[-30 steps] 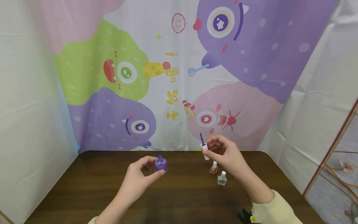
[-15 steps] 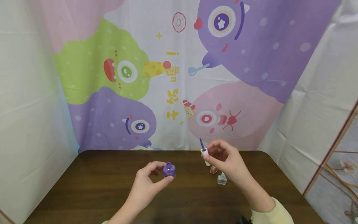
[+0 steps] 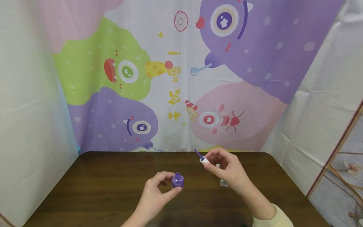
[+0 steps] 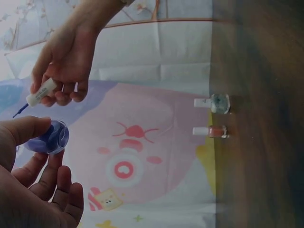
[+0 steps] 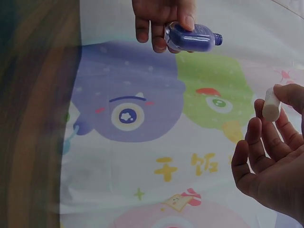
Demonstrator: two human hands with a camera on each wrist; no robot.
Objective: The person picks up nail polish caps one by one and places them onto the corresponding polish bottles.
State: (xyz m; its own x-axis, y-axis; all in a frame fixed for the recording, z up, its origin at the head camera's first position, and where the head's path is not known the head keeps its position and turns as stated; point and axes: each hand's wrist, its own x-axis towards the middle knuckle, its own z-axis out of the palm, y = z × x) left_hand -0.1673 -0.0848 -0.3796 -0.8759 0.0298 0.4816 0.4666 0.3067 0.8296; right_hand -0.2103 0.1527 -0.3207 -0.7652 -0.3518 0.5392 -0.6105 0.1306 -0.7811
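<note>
My left hand point(image 3: 156, 196) pinches a purple nail polish bottle point(image 3: 177, 182) between thumb and fingers, its open neck upward, above the table. To its right, my right hand point(image 3: 230, 171) grips a white nail polish cap point(image 3: 204, 160) by thumb and fingertips. From that cap a purple-coated brush point(image 3: 198, 154) points up and to the left, apart from the bottle's neck. In the right wrist view the cap point(image 5: 271, 107) shows its closed end, and the bottle point(image 5: 192, 37) is seen side-on with a bare threaded neck.
On the dark wooden table point(image 3: 113, 189), two more capped bottles stand behind the right hand: one greyish point(image 4: 220, 103), one reddish-brown point(image 4: 218, 132). A cartoon-printed curtain point(image 3: 181, 94) hangs beyond the back edge, with white cloth point(image 3: 306, 126) at the sides.
My left hand has moved right and nearer with the bottle. My right hand has come lower, and its brush has tipped from nearly upright toward the left. The two hands are closer together.
</note>
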